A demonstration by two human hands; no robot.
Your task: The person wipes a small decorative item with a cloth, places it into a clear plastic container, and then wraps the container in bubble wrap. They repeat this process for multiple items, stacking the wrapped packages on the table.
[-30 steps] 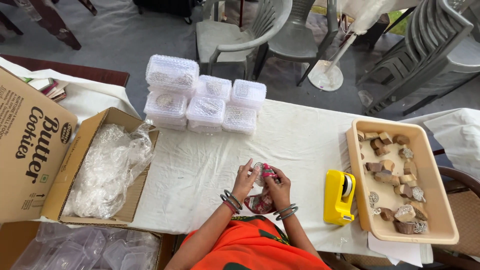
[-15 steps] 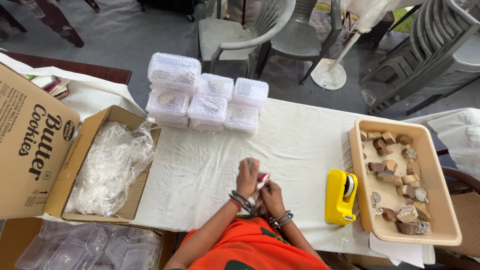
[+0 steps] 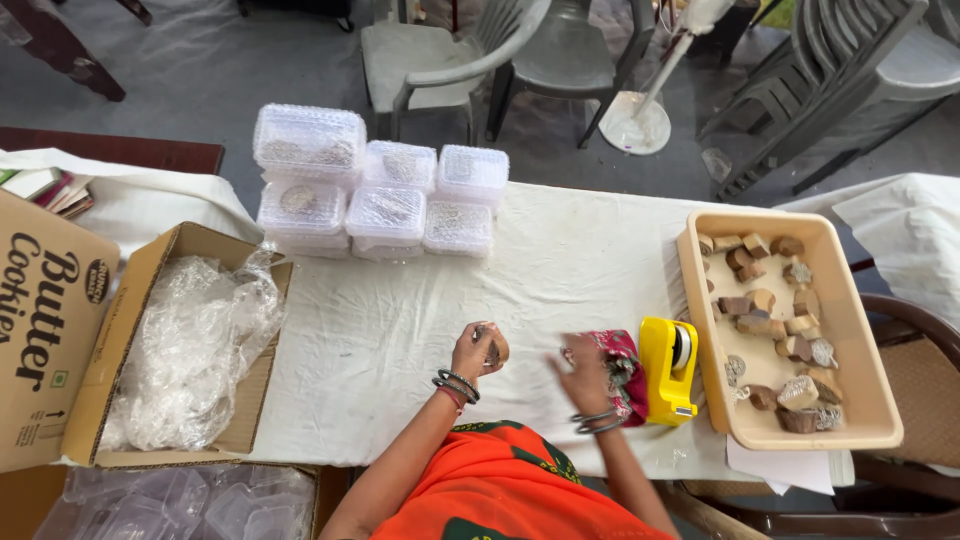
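Centrally, left hand (image 3: pixel 478 352) raised just above the white tablecloth (image 3: pixel 560 270), fingers clenched round a small round brownish block (image 3: pixel 494 349). Right hand (image 3: pixel 585 375) blurred, fingers spread, resting against a red patterned cloth (image 3: pixel 622 372) beside the yellow tape dispenser (image 3: pixel 668 368). Beige tray (image 3: pixel 860 380) of wooden blocks further right.

A small round brown block (image 3: pixel 493 347) sits in the left hand (image 3: pixel 476 352), lifted just above the white desk (image 3: pixel 560 270). A red cloth (image 3: pixel 622 372) lies flat on the desk, under the right hand (image 3: pixel 585 375), beside the yellow tape holder (image 3: pixel 668 368).
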